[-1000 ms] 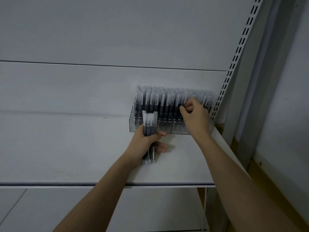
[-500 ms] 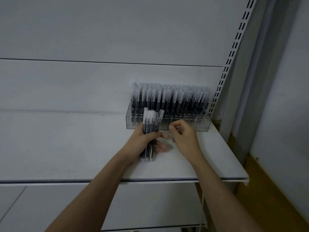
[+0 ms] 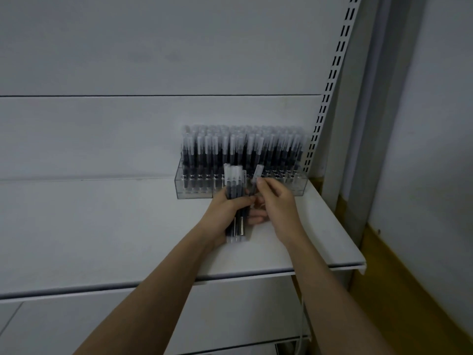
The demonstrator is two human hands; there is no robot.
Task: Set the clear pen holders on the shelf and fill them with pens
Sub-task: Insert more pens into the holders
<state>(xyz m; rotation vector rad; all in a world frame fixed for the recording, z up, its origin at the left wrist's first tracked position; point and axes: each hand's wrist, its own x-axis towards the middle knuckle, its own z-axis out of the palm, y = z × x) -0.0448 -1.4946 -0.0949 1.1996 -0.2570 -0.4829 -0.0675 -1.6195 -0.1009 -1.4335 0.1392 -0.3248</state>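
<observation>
A person's two bare forearms reach up and away over a white shelf (image 3: pixel 102 226) toward its far right corner. There, against the back wall, clear holders (image 3: pixel 194 187) stand in a row, touching one another. They are packed with upright pens (image 3: pixel 279 149), dark barrels with pale caps, in several ranks from left to right.

The left hand (image 3: pixel 225 213) has its fingers and thumb curled round a bundle (image 3: pixel 235 198) of the same pens, held upright just in front of the holders. The right hand (image 3: pixel 276 201) is beside it, fingertips pinching one pen (image 3: pixel 256 175) that leans out from the top of the bundle, cap tilted to the right.

As a judgement, the task looks far along: the holders are set in place and seem nearly full. What remains is the handful in the left hand, going in one at a time, the single pen in the right hand most likely next.

Much is hard to read. The light is dim and the far pens blur together, so no count is possible, nor can free slots be made out. How many holders form the row is unclear, since the clear walls merge. The hands cover the middle of the front wall. The bundle's lower end shows below the left hand. A slotted upright (image 3: pixel 330 80) rises at the right, and a lower shelf is cut off at the bottom edge.
</observation>
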